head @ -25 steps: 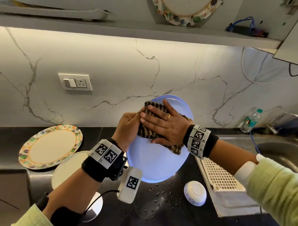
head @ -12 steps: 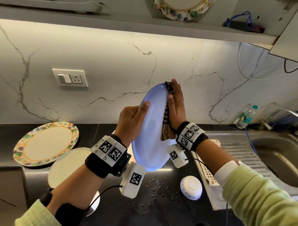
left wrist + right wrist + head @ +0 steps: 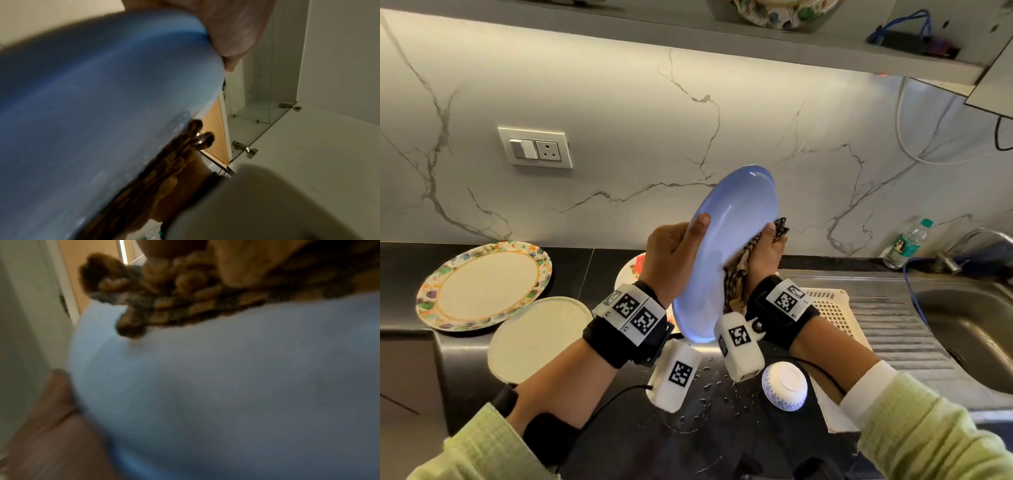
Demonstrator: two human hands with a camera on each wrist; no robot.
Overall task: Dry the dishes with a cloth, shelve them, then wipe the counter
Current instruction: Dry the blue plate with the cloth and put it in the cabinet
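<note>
The blue plate point(image 3: 726, 253) stands nearly on edge above the black counter point(image 3: 592, 442), its long axis running from about 6 o'clock up to 1 o'clock in the head view. The left hand point(image 3: 671, 260) grips its rim at 9 o'clock, thumb curled over the near face. On the far side, at 3 o'clock, the right hand point(image 3: 765, 260) presses the checked cloth point(image 3: 738, 279) against the plate's back. The right wrist view is blurred, so its fingers look fairly flat against the cloth, but I cannot be sure.

The coming move turns on 1 relation: the cloth lies behind the plate from the head camera, sandwiched between right palm and plate, so any further wipe runs along the plate's long axis while the left hand alone bears its weight. I judge the drying of this plate well along, with shelving it next. The shelf point(image 3: 688, 44) lies at 12 o'clock overhead, where a patterned plate point(image 3: 774, 13) already sits.

Around them: a flowered plate point(image 3: 482, 286) at 9 o'clock, a plain cream plate point(image 3: 534, 339) just beside it, another plate point(image 3: 631, 270) partly hidden behind the left hand, and an upturned white bowl point(image 3: 784, 387) at 5 o'clock, near water drops point(image 3: 709, 377). A drying rack point(image 3: 832, 311) lies under the right wrist beside the sink point(image 3: 962, 329). Nothing stands between plate and shelf.
</note>
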